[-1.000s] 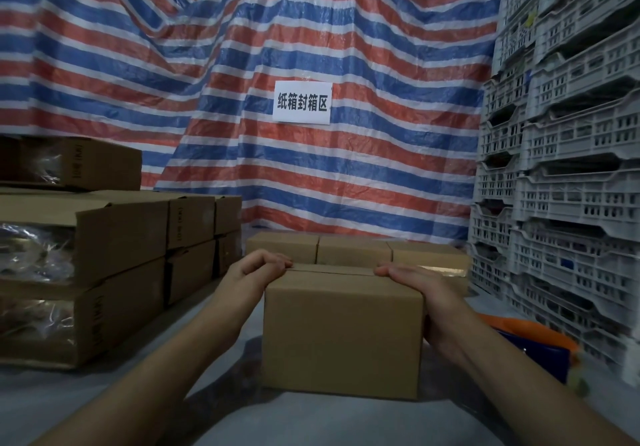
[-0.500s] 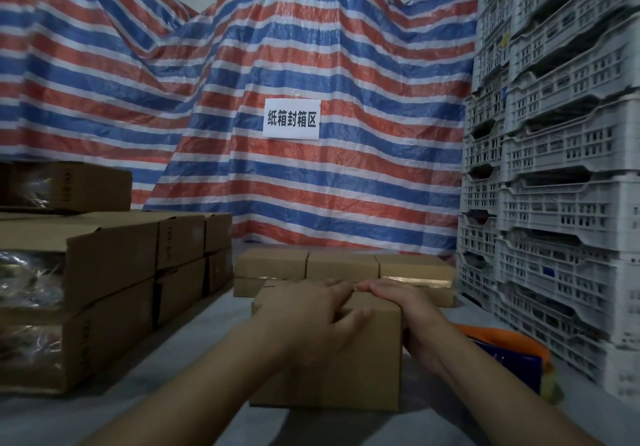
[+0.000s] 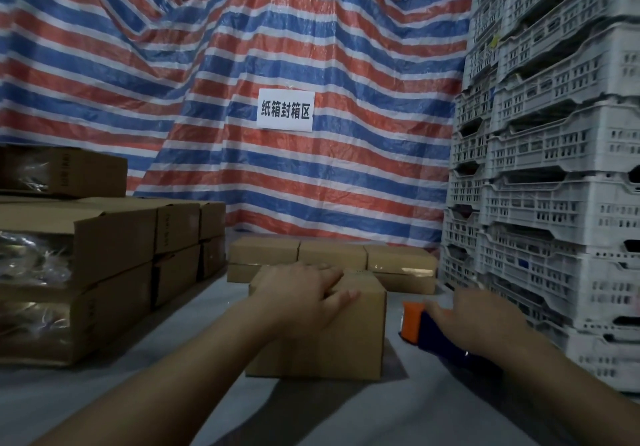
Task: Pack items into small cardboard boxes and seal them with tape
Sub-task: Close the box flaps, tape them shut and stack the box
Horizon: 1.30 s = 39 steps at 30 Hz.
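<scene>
left hand [image 3: 304, 293]: flat, fingers spread on box [image 3: 332, 341] top, covers seam
right hand [image 3: 474, 321]: on tape dispenser [image 3: 420, 324] right of box; grip unclear, blurred

Small plain brown cardboard box [image 3: 332, 338]: closed, upright on grey surface, centre foreground, flaps down under flat left hand [image 3: 304, 293]. Orange-and-dark-blue plastic tape dispenser [image 3: 420, 324]: just right of box, apart from it, orange end toward box, mostly covered by right hand [image 3: 474, 321].
</scene>
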Available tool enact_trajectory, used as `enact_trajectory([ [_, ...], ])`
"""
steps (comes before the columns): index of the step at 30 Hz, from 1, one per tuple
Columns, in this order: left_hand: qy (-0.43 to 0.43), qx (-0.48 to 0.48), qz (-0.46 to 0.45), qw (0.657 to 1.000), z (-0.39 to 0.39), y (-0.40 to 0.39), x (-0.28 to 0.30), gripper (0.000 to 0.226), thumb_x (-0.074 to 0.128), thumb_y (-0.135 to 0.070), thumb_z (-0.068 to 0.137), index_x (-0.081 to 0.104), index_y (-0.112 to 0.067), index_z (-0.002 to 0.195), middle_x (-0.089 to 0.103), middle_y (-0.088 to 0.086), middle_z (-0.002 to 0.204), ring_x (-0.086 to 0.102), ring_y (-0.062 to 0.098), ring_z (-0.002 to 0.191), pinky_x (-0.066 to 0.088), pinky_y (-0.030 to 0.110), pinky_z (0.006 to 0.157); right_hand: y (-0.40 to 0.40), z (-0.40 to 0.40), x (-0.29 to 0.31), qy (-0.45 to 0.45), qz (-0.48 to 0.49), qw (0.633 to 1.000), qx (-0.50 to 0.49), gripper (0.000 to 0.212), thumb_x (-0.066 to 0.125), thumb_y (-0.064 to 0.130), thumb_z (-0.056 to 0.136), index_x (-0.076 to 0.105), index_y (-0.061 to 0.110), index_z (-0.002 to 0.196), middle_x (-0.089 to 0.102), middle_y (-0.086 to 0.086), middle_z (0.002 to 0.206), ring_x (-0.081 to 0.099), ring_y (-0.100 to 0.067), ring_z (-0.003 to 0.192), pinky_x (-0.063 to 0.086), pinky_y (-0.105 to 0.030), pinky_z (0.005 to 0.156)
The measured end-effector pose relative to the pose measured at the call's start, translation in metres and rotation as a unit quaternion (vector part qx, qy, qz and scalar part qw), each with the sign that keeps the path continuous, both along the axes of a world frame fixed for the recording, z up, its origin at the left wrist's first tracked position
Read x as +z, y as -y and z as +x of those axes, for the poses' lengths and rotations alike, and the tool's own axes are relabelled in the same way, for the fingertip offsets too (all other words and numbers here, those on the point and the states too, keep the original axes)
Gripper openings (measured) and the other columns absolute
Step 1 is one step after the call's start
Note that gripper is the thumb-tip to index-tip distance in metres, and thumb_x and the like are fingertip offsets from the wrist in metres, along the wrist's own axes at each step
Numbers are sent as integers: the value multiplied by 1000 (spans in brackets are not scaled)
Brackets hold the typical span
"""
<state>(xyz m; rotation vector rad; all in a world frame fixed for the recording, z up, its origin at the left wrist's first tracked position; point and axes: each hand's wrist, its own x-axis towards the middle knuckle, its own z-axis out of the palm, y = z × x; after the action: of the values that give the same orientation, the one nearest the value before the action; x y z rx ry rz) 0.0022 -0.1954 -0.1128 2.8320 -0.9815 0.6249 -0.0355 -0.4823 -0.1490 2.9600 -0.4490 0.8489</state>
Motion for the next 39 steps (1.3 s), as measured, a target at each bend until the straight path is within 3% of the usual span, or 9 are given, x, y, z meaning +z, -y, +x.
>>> enact_trajectory([
  [5, 4, -2, 5, 1000, -4, 0, -2, 65, 18, -71, 95, 37, -36, 147, 45, -7, 150, 44, 16, 132, 38, 37, 94, 13, 6, -37, -29, -11, 999, -41, 53, 30, 72, 95, 59, 29, 84, 55, 12, 73, 44, -3, 59, 31, -22, 51],
  [10, -38, -4, -14, 999, -4, 1, 0, 68, 16, -72, 94, 35, -36, 149, 40, -6, 154, 37, 17, 139, 31, 39, 102, 15, 7, -37, 43, -33, 997, -58, 60, 30, 78, 90, 49, 27, 66, 48, 13, 60, 48, -3, 54, 29, -22, 43],
  [14, -169, -11, -134, 976, -2, 0, 7, 64, 13, -71, 95, 46, -40, 140, 52, -4, 143, 49, 14, 124, 30, 41, 100, 19, 17, 1, 116, 127, 984, -36, 72, 39, 78, 89, 60, 16, 59, 59, 0, 54, 58, -15, 51, 35, -25, 46],
  [21, -333, -67, -382, 859, 9, -10, 21, 45, 27, -53, 102, 58, -28, 123, 62, 0, 129, 57, 14, 116, 37, 42, 111, -40, 32, 113, 163, 456, 855, 186, 65, 52, 71, 88, 69, 9, 79, 66, -13, 69, 63, -31, 67, 47, -39, 71],
  [23, -361, -65, -438, 821, 7, -10, 25, 52, 27, -54, 103, 59, -20, 125, 63, 1, 125, 61, 15, 112, 43, 35, 104, -62, 32, 130, 127, 491, 825, 250, 57, 53, 68, 90, 69, 14, 80, 64, -6, 59, 62, -22, 55, 48, -33, 64],
  [28, -397, -43, -554, 730, 2, -13, 37, 64, 21, -48, 106, 67, -4, 115, 71, 12, 116, 64, 21, 109, 47, 28, 87, -103, 37, 136, 3, 483, 811, 330, 46, 49, 54, 100, 68, 13, 87, 64, 2, 51, 58, -7, 38, 42, -15, 37],
  [34, -428, -33, -630, 647, 9, -21, 46, 66, 24, -46, 106, 70, 0, 104, 73, 18, 107, 63, 26, 112, 39, 39, 109, -105, 45, 130, -37, 435, 828, 352, 47, 45, 53, 102, 67, 11, 98, 68, 1, 58, 61, -7, 44, 45, -16, 41],
  [36, -440, -58, -637, 630, 8, -27, 44, 61, 25, -44, 106, 66, 0, 114, 73, 17, 109, 66, 22, 102, 47, 35, 98, -106, 44, 131, -44, 427, 833, 350, 48, 44, 53, 102, 67, 10, 101, 69, 0, 60, 62, -7, 45, 45, -16, 41],
  [39, -453, -78, -650, 606, 2, -33, 45, 54, 30, -41, 106, 56, -1, 131, 71, 15, 114, 69, 16, 85, 49, 20, 52, -106, 45, 131, -54, 412, 841, 346, 49, 45, 53, 102, 66, 9, 104, 70, 0, 61, 63, -6, 46, 46, -16, 42],
])
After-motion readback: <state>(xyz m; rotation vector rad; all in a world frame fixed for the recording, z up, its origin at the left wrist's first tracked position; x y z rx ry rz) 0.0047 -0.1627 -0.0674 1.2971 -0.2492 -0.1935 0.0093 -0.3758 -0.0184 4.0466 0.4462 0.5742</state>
